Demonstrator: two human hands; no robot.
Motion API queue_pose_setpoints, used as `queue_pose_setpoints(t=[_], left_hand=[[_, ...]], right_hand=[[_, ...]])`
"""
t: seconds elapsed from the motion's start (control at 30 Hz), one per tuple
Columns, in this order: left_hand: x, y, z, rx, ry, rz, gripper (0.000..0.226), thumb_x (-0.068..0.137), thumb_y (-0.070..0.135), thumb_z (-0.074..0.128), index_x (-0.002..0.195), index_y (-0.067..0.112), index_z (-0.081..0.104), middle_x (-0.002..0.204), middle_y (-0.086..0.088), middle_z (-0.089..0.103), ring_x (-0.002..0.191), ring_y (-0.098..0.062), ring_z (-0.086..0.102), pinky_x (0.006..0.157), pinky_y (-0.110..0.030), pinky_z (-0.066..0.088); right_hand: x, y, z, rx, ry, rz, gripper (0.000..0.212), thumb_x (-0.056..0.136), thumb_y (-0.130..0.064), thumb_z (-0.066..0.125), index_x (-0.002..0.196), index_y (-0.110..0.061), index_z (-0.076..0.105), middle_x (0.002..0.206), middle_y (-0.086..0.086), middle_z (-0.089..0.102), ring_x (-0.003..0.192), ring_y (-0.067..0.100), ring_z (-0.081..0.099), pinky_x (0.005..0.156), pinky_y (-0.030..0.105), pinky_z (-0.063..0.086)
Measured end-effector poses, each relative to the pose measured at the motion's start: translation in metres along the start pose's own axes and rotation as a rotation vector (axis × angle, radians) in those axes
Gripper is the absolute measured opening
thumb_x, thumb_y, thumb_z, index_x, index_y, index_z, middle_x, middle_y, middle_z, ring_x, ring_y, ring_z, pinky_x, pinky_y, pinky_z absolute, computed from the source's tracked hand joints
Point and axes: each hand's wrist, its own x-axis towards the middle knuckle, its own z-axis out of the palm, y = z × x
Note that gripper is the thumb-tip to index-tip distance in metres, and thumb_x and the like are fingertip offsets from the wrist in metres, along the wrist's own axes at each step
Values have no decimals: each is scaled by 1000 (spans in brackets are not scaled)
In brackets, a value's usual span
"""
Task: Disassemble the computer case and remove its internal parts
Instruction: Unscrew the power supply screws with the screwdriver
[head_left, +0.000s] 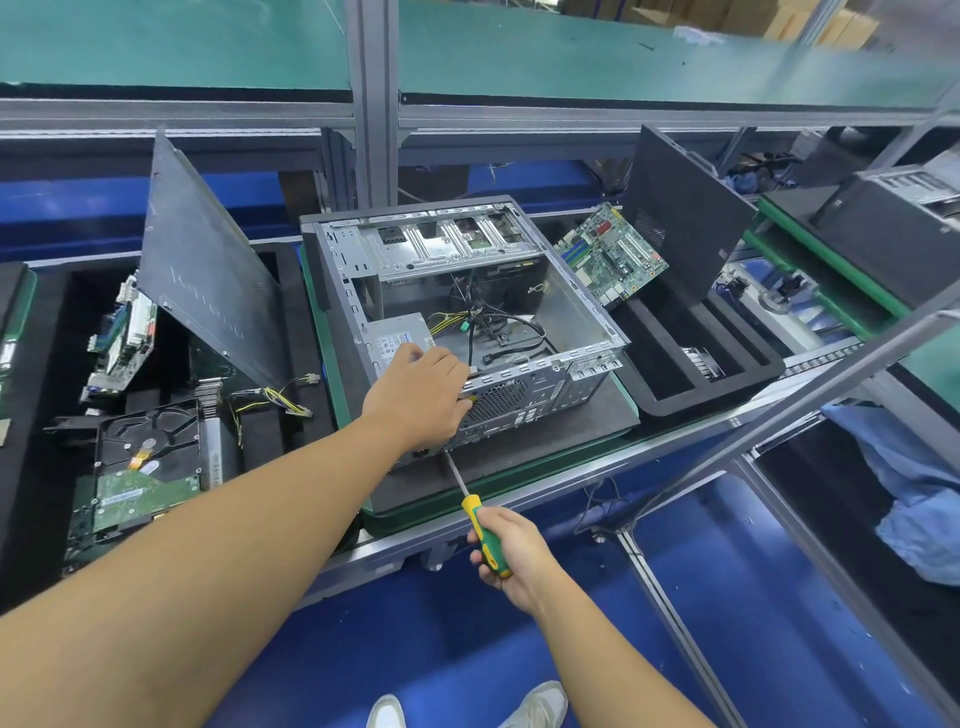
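Note:
An open grey computer case (571, 312) lies on its side on a dark mat, with black cables (498, 322) loose inside. The silver power supply (395, 338) sits in its near left corner. My left hand (421, 395) rests over the case's rear edge by the power supply, fingers curled over the rim; what they touch is hidden. My right hand (509, 556) grips the green and yellow handle of a screwdriver (480, 525). Its shaft points up to the case's rear panel, and the tip is hidden under my left hand.
A removed motherboard (613, 254) leans in a black foam tray (727, 384) on the right beside a dark side panel (680, 208). On the left, another side panel (208, 270), a hard drive (145, 467) and boards fill a second tray. An aluminium frame bar (779, 410) crosses the right foreground.

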Motion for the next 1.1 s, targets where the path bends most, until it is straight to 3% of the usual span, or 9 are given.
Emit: queue_pose_setpoints(t=[0.17,0.3,0.37,0.47,0.53,0.67,0.8,0.9,1.1], left_hand=[[0,0,0,-1,5,2,36,101,48,37,113,18,53,118,0,59,120,-20,48,103,-43,30],[-1,0,0,-12,20,3,35,101,47,38,112,17,54,115,0,60,118,-20,48,102,-42,30],[-1,0,0,-18,25,4,35,101,46,38,111,17,54,114,0,59,117,-20,48,101,-42,30],[-1,0,1,-20,24,5,35,101,46,38,111,17,53,114,0,59,118,-20,48,101,-42,30],[-1,-1,1,-16,25,7,35,101,47,37,111,17,53,115,0,60,118,-20,48,101,-42,30],[-1,-1,1,-18,25,8,35,101,47,37,111,17,53,115,0,59,117,-20,48,101,-43,30],[-1,-1,1,-22,27,5,36,101,47,38,111,17,54,114,0,59,116,-20,49,101,-42,30],[-1,-1,2,-16,43,12,35,101,47,38,110,17,54,112,0,60,114,-20,49,99,-42,31],[-1,-1,3,-23,44,8,36,100,47,39,111,17,55,113,0,60,115,-20,49,100,-42,31]], right_hand=[[-4,2,8,-355,156,-245,15,97,-34,60,100,-19,63,78,0,63,51,14,51,45,26,37],[-4,5,7,-880,352,-434,12,100,-38,53,105,-28,58,88,-12,60,77,15,58,54,26,37],[-3,4,7,-781,310,-386,17,99,-39,55,104,-23,60,89,-9,63,74,14,59,53,28,40],[-3,-4,8,-125,80,-31,32,101,-36,51,102,-8,65,81,6,68,57,19,53,47,27,39],[-2,-6,3,47,-59,123,35,102,-29,43,104,-2,66,79,10,68,56,20,52,48,28,40],[-1,-6,1,58,-138,175,36,105,-27,43,103,0,67,74,7,64,59,18,56,52,29,46],[2,-2,3,27,-57,75,30,103,-31,55,100,-2,65,74,8,61,59,18,59,56,32,55],[5,2,0,-56,5,-15,25,98,-33,64,94,-9,57,86,10,56,63,20,63,59,36,58],[4,2,3,-420,106,-221,24,95,-37,62,89,-19,47,87,0,54,51,14,55,45,25,45]])
